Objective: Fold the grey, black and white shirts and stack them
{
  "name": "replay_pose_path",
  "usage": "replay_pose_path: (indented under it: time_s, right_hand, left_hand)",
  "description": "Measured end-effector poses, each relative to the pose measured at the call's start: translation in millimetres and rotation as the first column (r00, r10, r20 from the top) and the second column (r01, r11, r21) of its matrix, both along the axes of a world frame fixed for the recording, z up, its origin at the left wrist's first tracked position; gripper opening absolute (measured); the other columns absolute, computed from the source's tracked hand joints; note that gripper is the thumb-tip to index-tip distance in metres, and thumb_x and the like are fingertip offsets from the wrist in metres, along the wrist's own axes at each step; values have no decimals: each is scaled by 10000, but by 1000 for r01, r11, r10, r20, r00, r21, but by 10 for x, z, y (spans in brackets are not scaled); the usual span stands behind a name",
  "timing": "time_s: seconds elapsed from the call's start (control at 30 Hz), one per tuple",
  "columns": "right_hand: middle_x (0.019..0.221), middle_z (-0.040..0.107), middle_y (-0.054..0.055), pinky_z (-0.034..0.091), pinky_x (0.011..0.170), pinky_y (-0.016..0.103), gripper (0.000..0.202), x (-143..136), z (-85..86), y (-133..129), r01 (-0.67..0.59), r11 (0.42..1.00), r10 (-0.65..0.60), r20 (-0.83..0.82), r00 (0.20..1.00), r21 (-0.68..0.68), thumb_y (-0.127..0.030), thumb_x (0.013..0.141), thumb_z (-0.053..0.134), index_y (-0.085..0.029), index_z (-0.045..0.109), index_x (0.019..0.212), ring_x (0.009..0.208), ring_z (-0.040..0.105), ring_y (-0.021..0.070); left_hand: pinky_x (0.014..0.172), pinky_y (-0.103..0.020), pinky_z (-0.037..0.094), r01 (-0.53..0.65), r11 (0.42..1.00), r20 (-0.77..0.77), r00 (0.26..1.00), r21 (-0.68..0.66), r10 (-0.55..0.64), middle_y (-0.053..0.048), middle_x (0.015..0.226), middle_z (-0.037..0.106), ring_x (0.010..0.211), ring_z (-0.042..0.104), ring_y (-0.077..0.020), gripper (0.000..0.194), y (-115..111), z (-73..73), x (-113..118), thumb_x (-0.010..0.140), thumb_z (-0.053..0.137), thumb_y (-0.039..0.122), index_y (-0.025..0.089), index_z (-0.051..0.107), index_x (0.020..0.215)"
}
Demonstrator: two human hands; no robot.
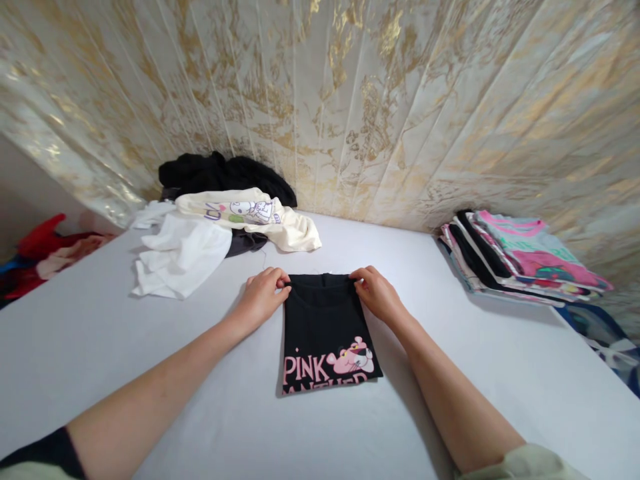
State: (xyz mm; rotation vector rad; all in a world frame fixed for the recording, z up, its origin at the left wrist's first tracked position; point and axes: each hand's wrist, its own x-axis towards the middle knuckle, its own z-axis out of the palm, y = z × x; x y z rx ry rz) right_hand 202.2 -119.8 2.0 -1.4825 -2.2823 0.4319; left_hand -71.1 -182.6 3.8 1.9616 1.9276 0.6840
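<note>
Two top corners of a folded black shirt (323, 320), both pinched: left hand (263, 295) at its 11 o'clock, right hand (377, 293) at 1. Shirt's on the white desk (225, 413), body of it running from the hands toward 6, long axis 12 to 6, so neither hand's really closer. Folded pile (540, 257) sits off at 2, nearer the right; rumpled clothes (225, 212) around 10-11, nearer the left.

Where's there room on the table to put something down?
The table is bare between the right hand and the folded pile, and on the near side of the black shirt. It's crowded at the back left, where loose clothes heap up.
</note>
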Motion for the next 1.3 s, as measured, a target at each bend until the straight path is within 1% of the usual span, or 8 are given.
replay_pose_path:
  time_s: [0.13,0.37,0.67,0.9,1.0,1.13,1.23,1.3]
  right_hand:
    - [933,566,22,446,737,262,164,66,4,-41,-36,998,34,-44,998,-48,-145,831,525,-205,619,950,756,570,131]
    - [826,552,3,421,719,262,216,160,14,-32,-103,990,98,-57,994,-98,-90,782,532,-194,618,951,744,536,137]
    - [759,586,-12,413,671,275,172,100,-133,40,-33,991,-16,-365,931,-129,-214,778,503,-201,600,919,702,548,152]
    - [717,547,-26,394,656,284,305,70,-194,63,-50,983,-17,-356,934,-179,-281,782,520,-200,621,1058,667,515,151]
    - [711,543,-26,390,648,283,274,55,-207,67,-35,980,-44,-388,921,-194,-283,773,516,-198,623,1009,668,516,152]
    - [713,545,-28,396,645,279,239,-1,-243,37,5,983,-91,-469,879,-182,-263,757,506,-201,597,970,666,517,148]
    - [809,563,-13,412,658,280,303,-37,-249,1,19,987,-100,-526,845,-157,-233,733,497,-205,586,1021,676,517,138]
    - [841,562,-8,412,644,277,332,-47,-239,-14,23,986,-111,-550,828,-163,-235,729,496,-205,583,1048,661,509,131]
  left_hand:
    - [787,-321,455,-8,999,34,999,34,7,-6,892,629,803,606,-172,54,20,-2,19,811,548,248,217,574,846]
    - [768,-299,469,-25,992,181,983,126,1,-1,883,636,762,604,-160,82,59,-66,40,807,537,277,222,577,853]
    - [749,-285,487,-74,995,357,933,69,45,8,812,668,764,636,-168,167,251,-259,12,776,549,328,229,590,903]
    - [777,-303,489,-27,1000,363,932,14,20,-12,838,683,791,632,-185,244,233,-169,7,781,529,337,216,648,957]
    - [772,-306,484,10,1000,364,931,-1,-9,-11,846,682,796,625,-189,197,229,-149,-10,774,531,341,215,622,895]
    - [751,-305,477,-13,1000,340,940,4,11,1,816,654,778,621,-187,131,226,-141,-18,766,524,298,223,578,859]
    - [817,-341,471,-15,996,213,977,85,-3,-25,915,636,847,615,-202,121,193,-47,64,778,532,263,217,572,882]
    - [885,-382,447,47,984,93,994,171,-63,-43,1001,626,942,597,-228,128,176,55,202,794,549,252,216,582,913]
